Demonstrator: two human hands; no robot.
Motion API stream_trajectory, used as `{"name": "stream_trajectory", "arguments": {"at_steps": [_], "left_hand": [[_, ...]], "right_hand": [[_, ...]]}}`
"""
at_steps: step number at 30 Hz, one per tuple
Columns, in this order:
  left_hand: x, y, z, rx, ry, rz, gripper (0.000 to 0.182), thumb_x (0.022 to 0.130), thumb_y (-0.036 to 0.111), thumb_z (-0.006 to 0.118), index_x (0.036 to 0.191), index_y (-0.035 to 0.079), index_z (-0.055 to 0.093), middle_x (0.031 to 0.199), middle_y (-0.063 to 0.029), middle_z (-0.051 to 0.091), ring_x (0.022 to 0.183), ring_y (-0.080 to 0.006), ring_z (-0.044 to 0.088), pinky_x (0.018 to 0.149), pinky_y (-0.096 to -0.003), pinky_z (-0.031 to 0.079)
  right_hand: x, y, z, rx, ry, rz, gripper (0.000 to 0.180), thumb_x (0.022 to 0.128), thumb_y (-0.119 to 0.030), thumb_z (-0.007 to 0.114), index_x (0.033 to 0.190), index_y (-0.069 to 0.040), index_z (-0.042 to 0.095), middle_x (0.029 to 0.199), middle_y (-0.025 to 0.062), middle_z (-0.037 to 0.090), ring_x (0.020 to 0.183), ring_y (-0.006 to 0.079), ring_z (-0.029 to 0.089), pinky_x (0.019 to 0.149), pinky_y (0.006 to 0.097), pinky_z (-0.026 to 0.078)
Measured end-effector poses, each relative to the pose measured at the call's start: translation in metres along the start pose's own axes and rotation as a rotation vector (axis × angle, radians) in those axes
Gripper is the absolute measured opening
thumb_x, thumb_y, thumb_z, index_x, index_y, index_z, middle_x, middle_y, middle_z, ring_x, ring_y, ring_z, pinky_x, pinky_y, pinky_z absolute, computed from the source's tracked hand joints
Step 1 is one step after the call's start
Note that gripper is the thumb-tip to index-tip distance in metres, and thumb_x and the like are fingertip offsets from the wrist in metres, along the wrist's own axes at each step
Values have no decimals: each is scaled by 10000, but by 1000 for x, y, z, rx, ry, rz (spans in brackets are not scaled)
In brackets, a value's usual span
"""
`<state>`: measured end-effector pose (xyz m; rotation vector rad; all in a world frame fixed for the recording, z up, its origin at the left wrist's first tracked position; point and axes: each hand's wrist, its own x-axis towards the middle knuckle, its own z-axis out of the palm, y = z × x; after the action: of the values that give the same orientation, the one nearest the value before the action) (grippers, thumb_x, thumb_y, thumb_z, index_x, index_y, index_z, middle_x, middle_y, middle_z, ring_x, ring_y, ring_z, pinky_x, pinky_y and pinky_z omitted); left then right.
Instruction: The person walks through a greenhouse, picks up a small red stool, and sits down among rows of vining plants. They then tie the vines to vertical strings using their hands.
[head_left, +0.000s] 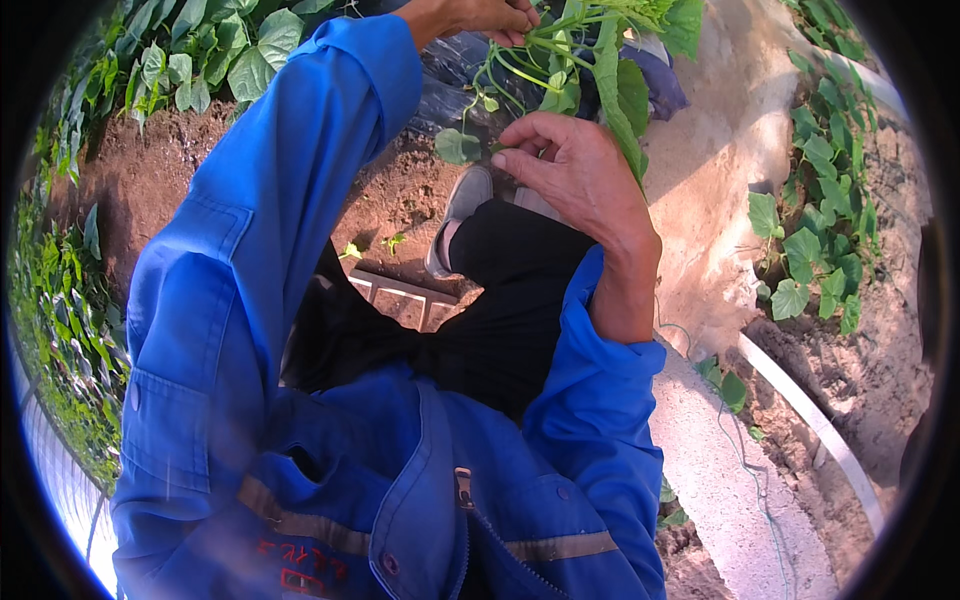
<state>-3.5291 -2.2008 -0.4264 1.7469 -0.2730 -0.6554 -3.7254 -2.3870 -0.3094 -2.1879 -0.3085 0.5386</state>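
At the top edge my left hand (502, 19), partly cut off by the frame, pinches a green stem of a leafy vine (559, 49) with thin curling tendrils. Below it and to its right, my right hand (574, 161) is bent inward, thumb and forefinger close together with a small green plant part between their tips. A round leaf (457, 147) hangs just left of those fingertips. Long, narrow-looking foliage (616, 97) hangs from the vine beside the right hand. The upper end of the vine is outside the view.
Leafy plants (266, 56) grow at the upper left, others (806, 255) at the right. A metal frame (405, 289) lies between my legs, near a grey shoe (469, 195). A pale concrete strip (720, 450), a thin string and a curved white strip (814, 424) are at the lower right. Dark plastic film (442, 97) lies behind the vine.
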Motion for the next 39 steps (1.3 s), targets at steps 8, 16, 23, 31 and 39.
{"name": "stream_trajectory", "arguments": {"at_steps": [8,16,23,31,39], "left_hand": [[-9,6,4,91,77,-24,167,841,153,748,915,11,794,767,-63,750,686,-140,712,641,-284,589],[-9,-1,6,154,116,19,206,872,212,726,780,33,768,681,-43,718,609,-115,665,576,-289,541],[-2,-20,8,-18,190,30,212,910,217,690,867,22,761,699,-47,705,601,-125,646,574,-295,532],[-30,0,2,146,219,-64,292,922,309,689,912,27,767,714,-72,707,613,-147,650,575,-332,536],[-43,-48,-2,153,114,-61,265,964,313,695,1003,56,746,854,-24,706,755,-113,669,680,-302,589]], "right_hand": [[1,1,2,8,-2,5,264,896,-189,819,1069,3,763,823,42,714,684,86,582,612,281,491],[2,0,1,-20,4,-11,271,894,-192,813,1076,3,764,826,62,724,676,110,590,610,300,496],[2,-7,0,34,3,54,257,907,-183,798,1083,1,759,828,56,725,686,105,592,610,293,493],[4,10,2,93,99,21,249,905,-175,765,1088,-6,754,848,127,762,735,196,696,706,334,546],[8,8,3,31,99,3,251,954,-176,759,1137,-6,738,836,15,671,729,86,600,642,262,485]]}}
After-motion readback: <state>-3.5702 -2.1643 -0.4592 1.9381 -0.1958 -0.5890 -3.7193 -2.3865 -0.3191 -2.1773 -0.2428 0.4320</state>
